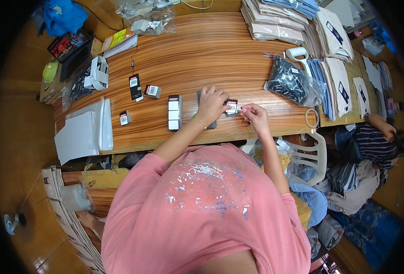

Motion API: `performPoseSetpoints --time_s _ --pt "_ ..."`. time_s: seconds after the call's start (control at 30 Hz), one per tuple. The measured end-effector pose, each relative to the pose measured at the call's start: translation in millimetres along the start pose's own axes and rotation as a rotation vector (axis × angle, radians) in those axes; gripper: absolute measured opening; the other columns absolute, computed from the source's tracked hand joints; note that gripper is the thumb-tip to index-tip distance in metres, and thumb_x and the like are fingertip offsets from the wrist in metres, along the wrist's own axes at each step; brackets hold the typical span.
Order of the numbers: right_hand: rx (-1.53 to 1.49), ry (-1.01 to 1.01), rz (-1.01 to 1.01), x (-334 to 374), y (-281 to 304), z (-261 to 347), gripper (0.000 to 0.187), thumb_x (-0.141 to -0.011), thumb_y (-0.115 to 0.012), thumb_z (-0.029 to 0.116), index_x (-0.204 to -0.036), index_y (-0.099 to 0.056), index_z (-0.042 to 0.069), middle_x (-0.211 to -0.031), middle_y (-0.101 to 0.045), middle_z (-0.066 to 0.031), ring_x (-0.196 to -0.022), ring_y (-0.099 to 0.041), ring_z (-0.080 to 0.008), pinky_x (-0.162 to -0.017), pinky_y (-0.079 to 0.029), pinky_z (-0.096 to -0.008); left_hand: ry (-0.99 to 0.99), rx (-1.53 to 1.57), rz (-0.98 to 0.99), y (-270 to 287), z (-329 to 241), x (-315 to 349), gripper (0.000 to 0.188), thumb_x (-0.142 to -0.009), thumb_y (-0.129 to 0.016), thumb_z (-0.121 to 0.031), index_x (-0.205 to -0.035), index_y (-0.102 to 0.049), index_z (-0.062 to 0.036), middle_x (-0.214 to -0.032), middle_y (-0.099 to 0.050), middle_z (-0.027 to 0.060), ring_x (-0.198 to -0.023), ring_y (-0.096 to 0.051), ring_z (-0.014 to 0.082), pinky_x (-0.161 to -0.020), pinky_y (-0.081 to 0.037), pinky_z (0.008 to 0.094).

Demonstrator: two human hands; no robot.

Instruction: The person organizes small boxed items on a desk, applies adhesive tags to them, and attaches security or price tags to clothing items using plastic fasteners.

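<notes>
My left hand [211, 104] lies across dark cards [212, 124] on the table. Its thumb and finger grip the left edge of a small black hang tag [232, 106] with a white label and a red strip. To the right of this tag, my right hand [257, 117] is closed in a pinch on what looks like its thin string; a small dark loop [245, 123] hangs below the fingertips. Left of my left forearm stands a row of labelled tag stacks [174, 113]. Farther left are a small tag stack [125, 118], another stack [152, 91] and a long black tag [135, 87].
Clear plastic sleeves and white sheets [81, 134] cover the table's left end, below an open white box [98, 73]. At right are a bag of black pieces [293, 82], a lint roller [298, 55], folded shirts [336, 86] and a white plastic chair [318, 157]. Another person [377, 137] is beyond.
</notes>
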State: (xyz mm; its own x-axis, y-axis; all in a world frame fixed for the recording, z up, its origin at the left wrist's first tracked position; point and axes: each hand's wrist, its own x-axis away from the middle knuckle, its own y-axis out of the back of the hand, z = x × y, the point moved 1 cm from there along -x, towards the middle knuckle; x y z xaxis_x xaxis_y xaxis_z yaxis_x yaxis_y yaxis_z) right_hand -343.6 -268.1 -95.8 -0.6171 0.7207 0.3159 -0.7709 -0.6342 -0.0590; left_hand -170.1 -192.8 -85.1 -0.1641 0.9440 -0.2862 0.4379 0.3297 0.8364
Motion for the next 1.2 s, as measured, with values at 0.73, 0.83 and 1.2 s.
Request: performPoseSetpoints --time_s 0.73,0.83,1.2 --pt "0.408 0.329 -0.256 27.1 -31.5 40.9 0.011 -0.080 -0.061 0.005 -0.076 -0.058 -0.005 -0.061 -0.059 -0.0060 -0.054 -0.050 -0.0060 -0.051 -0.042 -0.0219 0.173 0.498 0.202 48.6 -44.4 -0.6 0.021 -0.077 -0.064 -0.017 -0.087 -0.063 0.0011 -0.076 -0.063 0.0179 -0.066 -0.063 0.0265 -0.058 -0.048 0.0320" --pt "0.392 0.316 -0.274 29.7 -34.5 44.9 0.011 -0.080 -0.061 0.005 -0.076 -0.058 -0.005 -0.062 -0.059 -0.0052 -0.055 -0.050 -0.0055 -0.051 -0.042 -0.0214 0.170 0.574 0.150 46.9 -44.5 1.2 0.019 -0.077 -0.064 -0.017 -0.085 -0.062 0.0000 -0.075 -0.062 0.0179 -0.067 -0.063 0.0278 -0.057 -0.047 0.0333" --pt "0.020 0.270 -0.195 27.3 -36.6 27.1 0.006 -0.082 -0.060 0.004 -0.081 -0.059 -0.002 -0.070 -0.060 -0.0024 -0.061 -0.052 -0.0050 -0.057 -0.042 -0.0189 -0.044 0.290 0.094 55.9 -44.1 9.5 0.014 -0.078 -0.061 -0.020 -0.083 -0.062 -0.0065 -0.074 -0.062 0.0106 -0.070 -0.057 0.0295 -0.064 -0.044 0.0367"
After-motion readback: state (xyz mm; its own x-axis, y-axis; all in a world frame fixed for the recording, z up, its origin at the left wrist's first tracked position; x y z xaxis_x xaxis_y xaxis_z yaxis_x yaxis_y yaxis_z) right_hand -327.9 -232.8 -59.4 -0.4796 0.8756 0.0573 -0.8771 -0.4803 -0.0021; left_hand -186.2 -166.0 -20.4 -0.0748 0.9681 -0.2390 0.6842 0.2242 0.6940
